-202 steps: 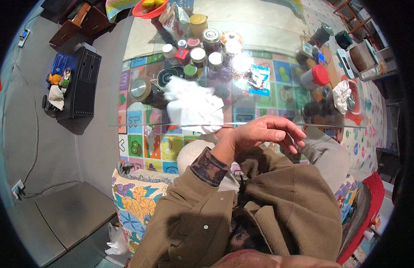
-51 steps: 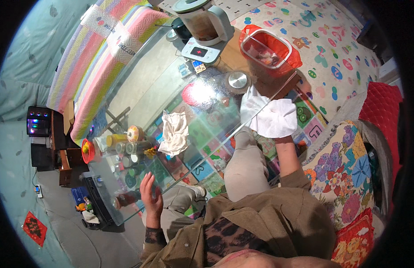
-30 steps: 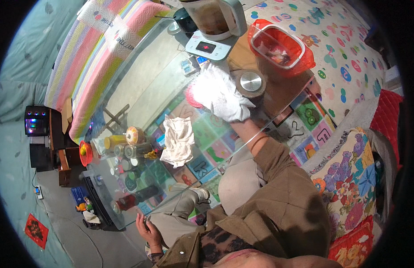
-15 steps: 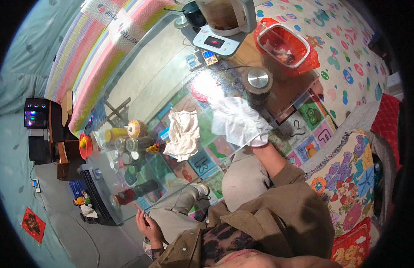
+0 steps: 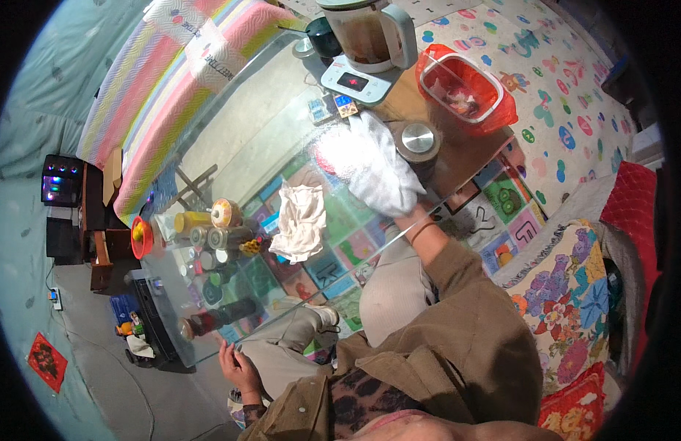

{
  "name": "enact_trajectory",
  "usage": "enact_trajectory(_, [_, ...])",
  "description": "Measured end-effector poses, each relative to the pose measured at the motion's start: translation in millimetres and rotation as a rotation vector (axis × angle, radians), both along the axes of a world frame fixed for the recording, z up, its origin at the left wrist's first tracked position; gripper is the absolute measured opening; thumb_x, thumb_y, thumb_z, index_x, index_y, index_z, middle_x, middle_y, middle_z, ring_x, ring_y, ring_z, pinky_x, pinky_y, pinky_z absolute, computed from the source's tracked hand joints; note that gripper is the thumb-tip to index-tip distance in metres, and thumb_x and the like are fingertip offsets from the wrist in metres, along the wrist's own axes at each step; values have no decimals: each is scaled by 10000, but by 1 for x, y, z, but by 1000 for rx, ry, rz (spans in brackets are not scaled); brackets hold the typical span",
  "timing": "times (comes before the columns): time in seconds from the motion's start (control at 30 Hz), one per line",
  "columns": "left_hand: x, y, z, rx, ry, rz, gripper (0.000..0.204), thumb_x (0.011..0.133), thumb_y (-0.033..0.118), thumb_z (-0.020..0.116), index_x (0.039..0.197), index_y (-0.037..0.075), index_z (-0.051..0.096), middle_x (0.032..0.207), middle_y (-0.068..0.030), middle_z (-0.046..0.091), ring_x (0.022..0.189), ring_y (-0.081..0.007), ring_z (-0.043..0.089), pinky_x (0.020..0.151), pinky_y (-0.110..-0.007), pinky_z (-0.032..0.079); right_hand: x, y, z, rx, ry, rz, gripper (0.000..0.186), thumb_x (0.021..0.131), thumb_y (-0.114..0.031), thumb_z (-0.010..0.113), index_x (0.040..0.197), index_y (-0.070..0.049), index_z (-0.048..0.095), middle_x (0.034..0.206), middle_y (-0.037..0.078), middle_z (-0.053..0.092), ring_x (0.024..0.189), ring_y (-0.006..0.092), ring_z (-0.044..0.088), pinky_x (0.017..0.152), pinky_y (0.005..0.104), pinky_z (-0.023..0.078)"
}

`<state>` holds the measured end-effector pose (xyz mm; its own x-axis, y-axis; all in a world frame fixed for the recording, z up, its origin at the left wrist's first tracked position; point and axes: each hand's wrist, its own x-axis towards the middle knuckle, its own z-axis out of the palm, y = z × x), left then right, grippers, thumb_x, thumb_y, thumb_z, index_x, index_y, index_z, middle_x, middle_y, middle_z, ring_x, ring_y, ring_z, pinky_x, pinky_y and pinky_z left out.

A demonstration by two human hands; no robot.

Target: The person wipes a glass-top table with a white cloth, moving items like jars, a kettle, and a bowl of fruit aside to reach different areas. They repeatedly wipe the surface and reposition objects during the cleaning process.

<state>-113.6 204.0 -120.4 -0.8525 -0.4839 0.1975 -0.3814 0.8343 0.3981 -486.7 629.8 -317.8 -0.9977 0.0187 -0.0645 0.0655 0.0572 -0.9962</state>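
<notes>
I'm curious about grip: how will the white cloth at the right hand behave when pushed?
The white cloth looks floppy and probably light, lying in soft folds. It may slide easily, since the glass table looks shiny and smooth.

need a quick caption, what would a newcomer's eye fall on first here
Probably the white cloth covering most of the person's right hand, over the glass table beside a bright glare. After that, perhaps the red-lined bin at the upper right and the pastel-striped cover at the upper left.
</notes>
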Motion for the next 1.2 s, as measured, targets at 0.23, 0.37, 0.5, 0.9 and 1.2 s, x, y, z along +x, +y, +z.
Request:
enact_trajectory(0.23, [6, 4, 1, -100, 81, -6, 242, 925, 35, 530, 1120, -31, 656, 1339, -199, 586, 1156, -357, 593, 939, -404, 496, 123, 103, 53, -488, -142, 15, 401, 956, -408, 469, 1197, -100, 556, 1156, 105, 559, 1114, 260, 523, 997, 436, 394])
enact_trajectory(0.37, [8, 6, 3, -60, 173, -11, 241, 919, 23, 533, 1115, -35, 661, 1326, -194, 600, 1122, -346, 603, 928, -394, 499, 129, 166, 110, -580, -13, -96, 417, 964, -408, 462, 1223, -95, 556, 1178, 107, 559, 1133, 258, 520, 1011, 437, 392])
enact_trajectory(0.5, [13, 6, 4, -182, 209, -41, 237, 905, 13, 542, 1101, -47, 660, 1299, -203, 616, 1125, -357, 611, 931, -406, 500, 75, 195, 151, -313, 168, -134, 433, 973, -409, 455, 1248, -91, 557, 1201, 108, 560, 1152, 255, 518, 1025, 438, 389])
enact_trajectory(0.9, [15, 2, -3, -25, 272, 13, 190, 892, 17, 565, 1040, -24, 676, 1219, -189, 654, 1064, -363, 632, 910, -416, 513, -42, 33, 100, 1173, 324, -24, 596, 1024, -388, 449, 1466, 12, 432, 1601, 212, 300, 1504, 340, 239, 1237, 452, 152])
enact_trajectory(1.2, [6, 10, -1, 15, 254, -1, 161, 909, 19, 561, 1018, -34, 667, 1202, -205, 659, 1064, -372, 630, 912, -428, 509, -64, -51, 131, 1117, 571, 225, 491, 1021, -296, 456, 1425, -18, 477, 1535, 203, 401, 1419, 359, 383, 1188, 470, 276])
